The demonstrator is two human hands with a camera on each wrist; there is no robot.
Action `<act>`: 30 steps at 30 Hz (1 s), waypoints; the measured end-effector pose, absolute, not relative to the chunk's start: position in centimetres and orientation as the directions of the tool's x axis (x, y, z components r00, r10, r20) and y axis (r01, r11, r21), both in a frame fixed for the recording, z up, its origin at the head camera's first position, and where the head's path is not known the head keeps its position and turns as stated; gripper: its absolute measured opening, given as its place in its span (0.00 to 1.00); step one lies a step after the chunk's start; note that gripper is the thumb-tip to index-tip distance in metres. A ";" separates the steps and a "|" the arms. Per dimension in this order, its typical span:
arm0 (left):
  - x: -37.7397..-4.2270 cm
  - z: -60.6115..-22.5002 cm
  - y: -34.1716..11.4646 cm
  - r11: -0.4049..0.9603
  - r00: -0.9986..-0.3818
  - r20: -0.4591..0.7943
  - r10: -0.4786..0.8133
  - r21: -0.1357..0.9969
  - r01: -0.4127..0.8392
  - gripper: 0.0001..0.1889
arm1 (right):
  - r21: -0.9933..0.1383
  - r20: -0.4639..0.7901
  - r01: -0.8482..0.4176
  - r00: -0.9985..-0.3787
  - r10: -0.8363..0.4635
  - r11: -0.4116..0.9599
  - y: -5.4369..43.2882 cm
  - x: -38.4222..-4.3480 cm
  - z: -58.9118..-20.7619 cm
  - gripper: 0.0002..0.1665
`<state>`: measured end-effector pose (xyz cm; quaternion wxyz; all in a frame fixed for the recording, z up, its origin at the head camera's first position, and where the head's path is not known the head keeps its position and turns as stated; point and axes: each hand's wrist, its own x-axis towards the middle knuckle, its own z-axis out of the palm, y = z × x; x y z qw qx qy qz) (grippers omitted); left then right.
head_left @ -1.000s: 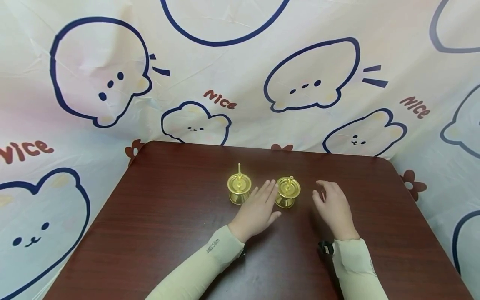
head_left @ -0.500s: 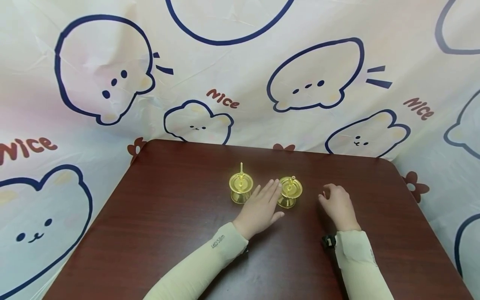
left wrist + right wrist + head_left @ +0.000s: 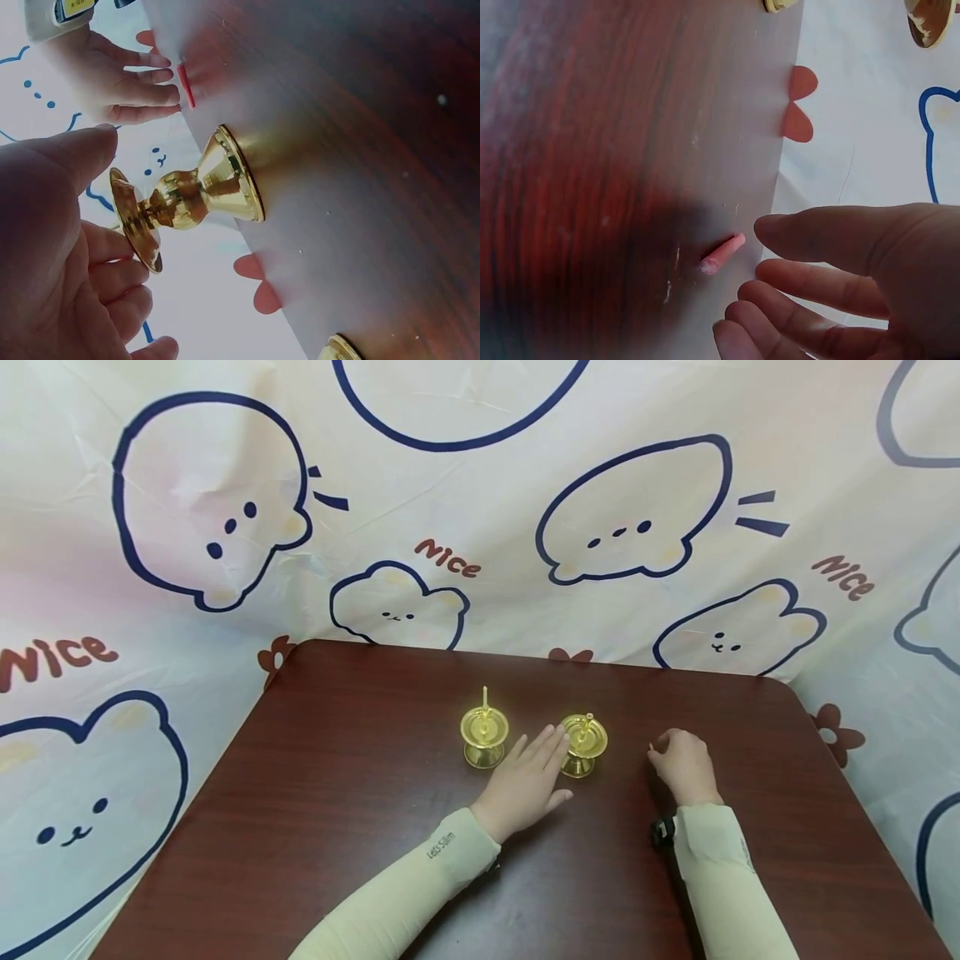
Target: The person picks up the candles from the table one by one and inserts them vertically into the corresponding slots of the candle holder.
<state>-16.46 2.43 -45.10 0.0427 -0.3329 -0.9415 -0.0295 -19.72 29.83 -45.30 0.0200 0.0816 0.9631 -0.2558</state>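
Two gold-coloured candle holders stand upright on the table. The left one point(image 3: 483, 729) carries a thin pale upright stick; the right one point(image 3: 586, 737) has a short knob in its dish. My left hand point(image 3: 522, 783) reaches beside the right holder, fingers nearly straight with the tips at its dish rim. In the left wrist view, this holder point(image 3: 180, 199) stands in front of my thumb and fingers. My right hand point(image 3: 686, 767) is low over the table to the right, fingers loosely bent. Near its thumb tip a short red stick point(image 3: 724, 255) lies on the table, outside the fingers.
The dark brown table point(image 3: 360, 760) has its far edge against a white curtain point(image 3: 495, 493) printed with blue bear outlines. A black band point(image 3: 663, 832) sits at my right wrist.
My right hand has shifted slightly to the right and its fingers have drawn in. My left hand stays beside the right candle holder.
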 end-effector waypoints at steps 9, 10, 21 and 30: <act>-16.5 -45.0 2.4 0.769 -0.765 0.118 0.634 0.015 0.640 0.41 | -0.479 -0.100 0.188 -0.982 0.160 0.857 30.1 -20.3 -45.8 0.12; -16.5 -45.0 2.4 0.768 -0.764 0.117 0.635 0.014 0.640 0.41 | -0.477 -0.097 0.189 -0.982 0.163 0.858 30.0 -20.3 -45.9 0.11; -16.5 -45.4 2.3 0.771 -0.767 0.108 0.632 0.009 0.637 0.40 | -0.486 -0.171 0.191 -0.978 0.122 0.853 30.4 -20.7 -46.4 0.27; -16.6 -45.3 2.4 0.766 -0.760 0.124 0.638 -0.001 0.643 0.40 | -0.459 -0.261 0.223 -0.959 0.110 0.860 31.0 -21.6 -45.7 0.30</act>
